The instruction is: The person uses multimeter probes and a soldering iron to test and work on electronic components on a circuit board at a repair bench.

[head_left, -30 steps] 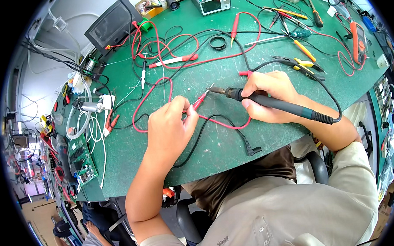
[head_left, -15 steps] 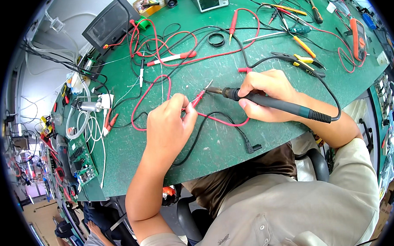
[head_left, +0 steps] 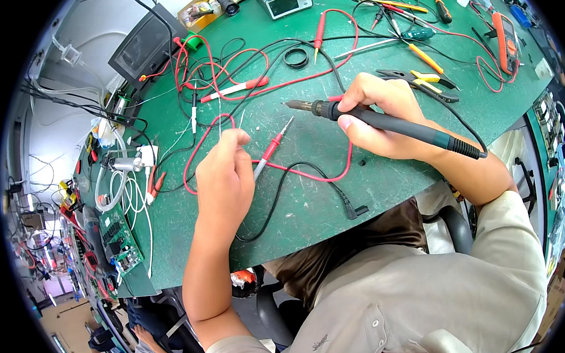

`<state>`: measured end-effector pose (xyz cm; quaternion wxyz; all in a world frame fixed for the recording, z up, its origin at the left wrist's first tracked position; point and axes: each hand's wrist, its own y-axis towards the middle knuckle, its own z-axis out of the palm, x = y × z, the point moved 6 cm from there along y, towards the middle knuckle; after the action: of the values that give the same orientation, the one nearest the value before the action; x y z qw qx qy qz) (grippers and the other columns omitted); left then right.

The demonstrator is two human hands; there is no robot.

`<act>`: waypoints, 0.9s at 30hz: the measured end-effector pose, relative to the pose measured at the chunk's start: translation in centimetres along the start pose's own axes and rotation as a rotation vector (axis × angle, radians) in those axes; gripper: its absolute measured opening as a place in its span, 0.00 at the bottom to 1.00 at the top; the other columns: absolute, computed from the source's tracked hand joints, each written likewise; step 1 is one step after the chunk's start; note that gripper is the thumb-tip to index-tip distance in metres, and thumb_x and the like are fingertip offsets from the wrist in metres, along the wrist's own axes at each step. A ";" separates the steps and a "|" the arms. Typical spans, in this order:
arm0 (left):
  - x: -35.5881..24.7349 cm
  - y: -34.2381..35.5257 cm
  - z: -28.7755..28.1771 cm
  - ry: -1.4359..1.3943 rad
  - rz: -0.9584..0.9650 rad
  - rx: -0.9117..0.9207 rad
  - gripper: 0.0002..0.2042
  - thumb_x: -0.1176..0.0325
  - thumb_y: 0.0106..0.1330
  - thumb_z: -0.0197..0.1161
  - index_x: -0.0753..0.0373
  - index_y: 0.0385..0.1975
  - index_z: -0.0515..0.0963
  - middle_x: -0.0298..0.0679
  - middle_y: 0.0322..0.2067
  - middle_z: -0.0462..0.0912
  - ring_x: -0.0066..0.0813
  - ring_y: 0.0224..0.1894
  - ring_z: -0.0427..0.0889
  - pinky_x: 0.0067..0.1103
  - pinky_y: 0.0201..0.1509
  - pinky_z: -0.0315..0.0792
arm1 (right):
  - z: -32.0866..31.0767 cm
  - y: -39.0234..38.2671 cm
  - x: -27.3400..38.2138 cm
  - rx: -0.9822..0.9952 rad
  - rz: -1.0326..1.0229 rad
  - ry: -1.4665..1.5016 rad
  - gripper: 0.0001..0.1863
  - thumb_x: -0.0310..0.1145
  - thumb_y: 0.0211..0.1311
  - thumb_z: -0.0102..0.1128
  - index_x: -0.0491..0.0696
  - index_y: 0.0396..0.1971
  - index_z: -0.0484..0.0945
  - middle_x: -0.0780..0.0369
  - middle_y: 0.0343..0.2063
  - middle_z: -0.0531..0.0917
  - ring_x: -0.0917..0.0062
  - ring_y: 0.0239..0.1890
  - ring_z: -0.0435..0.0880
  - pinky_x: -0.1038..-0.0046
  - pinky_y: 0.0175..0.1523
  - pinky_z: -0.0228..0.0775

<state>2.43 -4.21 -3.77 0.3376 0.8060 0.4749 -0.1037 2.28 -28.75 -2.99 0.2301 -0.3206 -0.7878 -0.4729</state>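
Observation:
My right hand (head_left: pixel 380 120) grips a dark soldering iron (head_left: pixel 417 127), its tip pointing left over the green tabletop (head_left: pixel 315 213). My left hand (head_left: pixel 223 178) is closed, fingertips pinched on what looks like a thin silvery wire (head_left: pixel 242 119). A red probe (head_left: pixel 271 146) with a metal tip lies diagonally just right of that hand, below the iron's tip; whether my fingers touch its rear end cannot be told. Red and black leads loop around both hands. Yellow-and-black pliers (head_left: pixel 427 83) lie beyond my right hand.
A small instrument (head_left: pixel 282 2), dark screen (head_left: pixel 142 44), yellow box (head_left: pixel 199 11) and black ring (head_left: pixel 296 59) are at the back. An orange multimeter (head_left: pixel 506 44) and screwdrivers are rightward. A circuit board (head_left: pixel 117 244), white cables and pump-like cylinder (head_left: pixel 121 163) crowd the left. Another person's arm shows lower left.
The soldering iron has moved up and left, off the red probe's tip. My left hand has shifted left and turned, and the probe now shows more fully, lying lower.

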 end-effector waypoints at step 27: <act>-1.4 -0.9 1.8 0.136 0.135 0.187 0.06 0.80 0.63 0.64 0.70 0.39 0.79 0.50 0.36 0.82 0.52 0.37 0.83 0.35 0.41 0.77 | 0.7 -0.3 -0.3 0.070 0.072 0.045 0.08 0.27 0.59 0.64 0.42 0.33 0.74 0.61 0.18 0.79 0.77 0.18 0.76 0.75 0.25 0.66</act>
<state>1.23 -6.06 -4.78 0.2342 0.8692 0.4299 -0.0696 2.21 -28.27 -3.69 0.2758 -0.3296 -0.7863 -0.4438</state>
